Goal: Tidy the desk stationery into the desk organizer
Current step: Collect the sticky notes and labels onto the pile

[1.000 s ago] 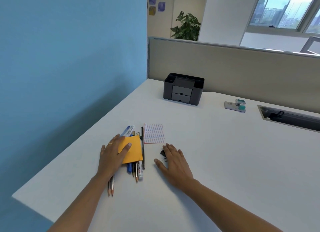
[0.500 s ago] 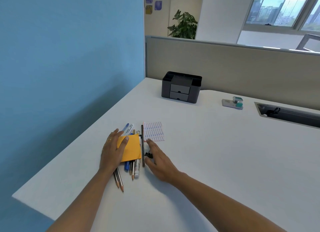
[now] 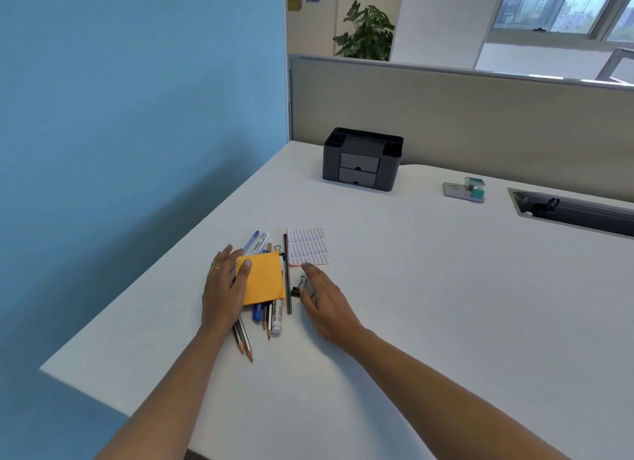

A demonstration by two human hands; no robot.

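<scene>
- Left hand (image 3: pixel 224 288): lies flat, fingers straight, pressing on an orange pad (image 3: pixel 264 281) and the bundle beneath it. It grips nothing. The press most likely pins the loose items so that they do not roll or fan out.
- Bundle under the left hand: pens (image 3: pixel 254 237) jut out beyond the fingertips. Pencils (image 3: pixel 245 343) and a marker (image 3: pixel 276 319) stick out toward the wrist. All lie roughly parallel, which suggests they are being squared up for one lift.
- Black pen (image 3: pixel 287 281): lies between the two hands, just beside the pad's edge.
- Right hand (image 3: pixel 322 298): palm down with fingers extended, not closed on anything. A small dark clip (image 3: pixel 299 287) lies against its thumb side, probably being swept toward the pile.
- Label sheet (image 3: pixel 307 247): lies flat just beyond the right fingertips, which touch or nearly touch its near edge.
- Organizer (image 3: pixel 362 159): stands well ahead of both hands at the far edge of the desk, with two drawers shut. Its top compartments show nothing inside, so the tidying appears not yet begun.
- Desk (image 3: pixel 446 305): a white, smooth top. A grey and teal stapler (image 3: pixel 464 190) sits far ahead and to the right of the right hand, with a cable slot (image 3: pixel 576 212) further right.
- Room: a blue wall (image 3: pixel 137 116) runs on the left-hand side and a beige partition (image 3: pixel 463 116) stands behind the organizer. A plant (image 3: pixel 367 30) and windows (image 3: pixel 562 6) lie beyond.
</scene>
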